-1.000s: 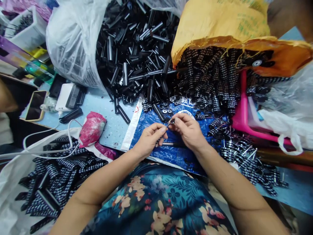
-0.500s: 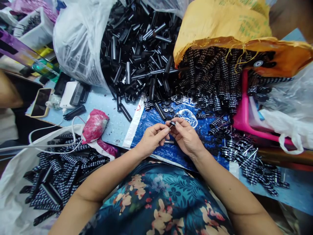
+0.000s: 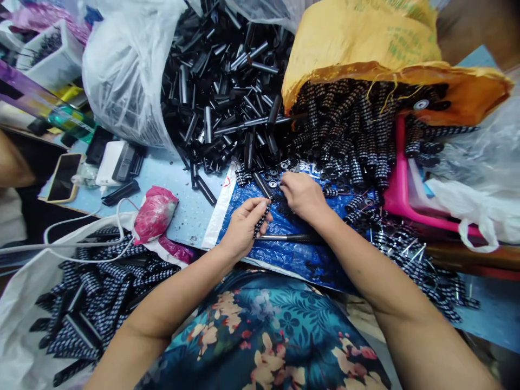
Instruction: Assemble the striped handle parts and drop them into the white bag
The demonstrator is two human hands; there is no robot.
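My left hand [image 3: 247, 226] is closed around a short black ribbed piece with pale bands [image 3: 261, 221], held upright at a tilt. My right hand [image 3: 304, 196] reaches down, fingers bent together, among small black parts [image 3: 280, 205] and round washers [image 3: 273, 184]; its fingertips are hidden, so I cannot make out what they hold. Below both hands lies a slim tool with a metal shaft and dark handle [image 3: 286, 237] on the blue printed sheet [image 3: 276, 252]. Just beyond my left hand is a smooth black tube [image 3: 261, 184].
Black tubes [image 3: 207, 124] spill from a clear plastic bag [image 3: 125, 81]. Ribbed black pieces fill a yellow sack [image 3: 357, 38] and a white sack [image 3: 20, 303]. A pink basket [image 3: 426, 211] stands right, beside banded pieces with metal pins [image 3: 418, 265]. A phone [image 3: 65, 176] lies left.
My right hand has left the left hand and moved up to the small parts. My left hand has shifted slightly down and left, keeping the banded piece. The view has shifted slightly.
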